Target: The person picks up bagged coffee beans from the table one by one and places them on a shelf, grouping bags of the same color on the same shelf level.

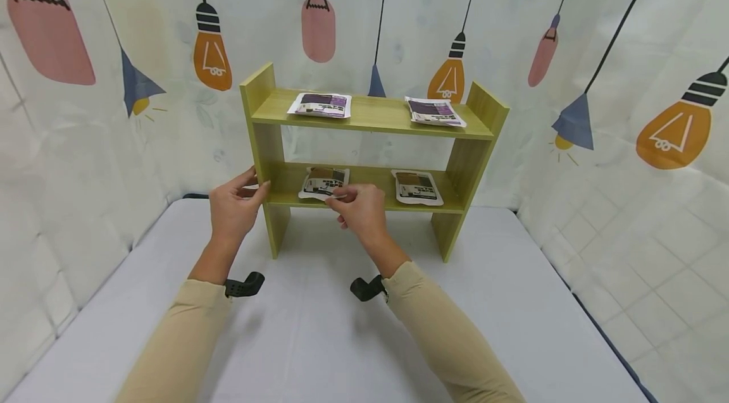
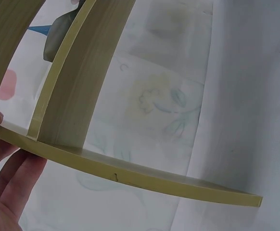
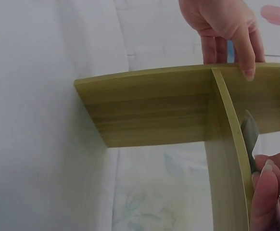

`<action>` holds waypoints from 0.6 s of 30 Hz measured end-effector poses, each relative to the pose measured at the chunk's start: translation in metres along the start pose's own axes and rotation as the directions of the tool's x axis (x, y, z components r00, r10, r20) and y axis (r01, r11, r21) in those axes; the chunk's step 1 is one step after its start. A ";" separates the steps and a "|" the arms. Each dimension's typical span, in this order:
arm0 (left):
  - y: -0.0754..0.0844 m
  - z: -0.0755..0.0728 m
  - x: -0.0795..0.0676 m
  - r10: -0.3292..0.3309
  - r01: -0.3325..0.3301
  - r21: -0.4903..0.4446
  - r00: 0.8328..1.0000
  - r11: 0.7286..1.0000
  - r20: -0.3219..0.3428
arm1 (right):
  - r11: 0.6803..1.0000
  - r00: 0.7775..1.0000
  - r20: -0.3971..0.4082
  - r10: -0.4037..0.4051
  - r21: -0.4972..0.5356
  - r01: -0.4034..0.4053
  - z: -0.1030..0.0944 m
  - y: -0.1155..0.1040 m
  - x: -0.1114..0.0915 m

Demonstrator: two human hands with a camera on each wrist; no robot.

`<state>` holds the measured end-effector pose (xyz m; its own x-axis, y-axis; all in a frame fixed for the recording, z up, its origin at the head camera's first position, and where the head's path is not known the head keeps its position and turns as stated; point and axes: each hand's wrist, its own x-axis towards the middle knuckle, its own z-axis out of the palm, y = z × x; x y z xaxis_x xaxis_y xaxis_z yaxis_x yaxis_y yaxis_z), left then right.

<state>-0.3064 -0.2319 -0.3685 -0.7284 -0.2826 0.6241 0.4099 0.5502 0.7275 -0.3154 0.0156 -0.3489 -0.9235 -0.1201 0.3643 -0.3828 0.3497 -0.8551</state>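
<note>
A small two-tier wooden shelf [image 1: 376, 113] stands on the table. My left hand [image 1: 235, 207] holds its left side panel, thumb on the inner face and fingers on the outer face, as the left wrist view also shows [image 2: 15, 178]. On the lower board lies a white-edged packet [image 1: 319, 181] with a brown and dark label, at the left. My right hand [image 1: 364, 210] pinches that packet's near right corner between thumb and fingers. In the right wrist view the packet [image 3: 249, 132] shows only edge-on, beside the fingers [image 3: 265, 197].
Another brown-labelled packet [image 1: 417, 188] lies on the lower board at the right. Purple-labelled packets sit on the top board, one at the left [image 1: 321, 105] and one at the right [image 1: 435, 112]. The white table [image 1: 319, 340] meets a printed curtain [image 1: 364, 17] behind the shelf.
</note>
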 end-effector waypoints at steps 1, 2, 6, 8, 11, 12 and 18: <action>0.000 0.000 0.000 -0.002 0.002 0.000 1.000 1.000 0.001 | 1.000 1.000 -0.001 -0.002 0.002 0.002 0.000 0.000 0.000; 0.001 0.000 0.000 -0.004 0.004 0.004 1.000 1.000 0.001 | 1.000 1.000 -0.003 -0.001 0.005 0.001 0.000 0.001 0.000; 0.001 0.001 0.000 -0.004 0.004 0.003 1.000 1.000 -0.006 | 1.000 1.000 -0.007 -0.021 -0.004 0.021 0.000 0.002 -0.001; 0.000 0.001 0.000 -0.001 0.001 -0.002 1.000 1.000 -0.012 | 1.000 1.000 -0.007 -0.029 -0.003 0.029 -0.001 0.003 -0.002; -0.001 0.001 -0.001 0.002 -0.002 -0.011 1.000 1.000 -0.011 | 0.999 0.999 -0.006 -0.035 0.004 0.035 -0.002 0.003 -0.004; -0.002 0.001 -0.002 0.002 -0.002 -0.012 1.000 1.000 -0.008 | 0.999 0.999 -0.007 -0.037 0.004 0.037 -0.002 0.004 -0.005; -0.006 -0.001 -0.010 -0.024 0.024 -0.005 1.000 1.000 -0.001 | 0.997 0.997 -0.026 -0.066 -0.027 0.066 -0.005 0.006 -0.009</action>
<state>-0.3012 -0.2328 -0.3787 -0.7376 -0.2964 0.6067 0.3953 0.5389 0.7439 -0.3094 0.0233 -0.3560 -0.8951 -0.1188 0.4297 -0.4417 0.3664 -0.8189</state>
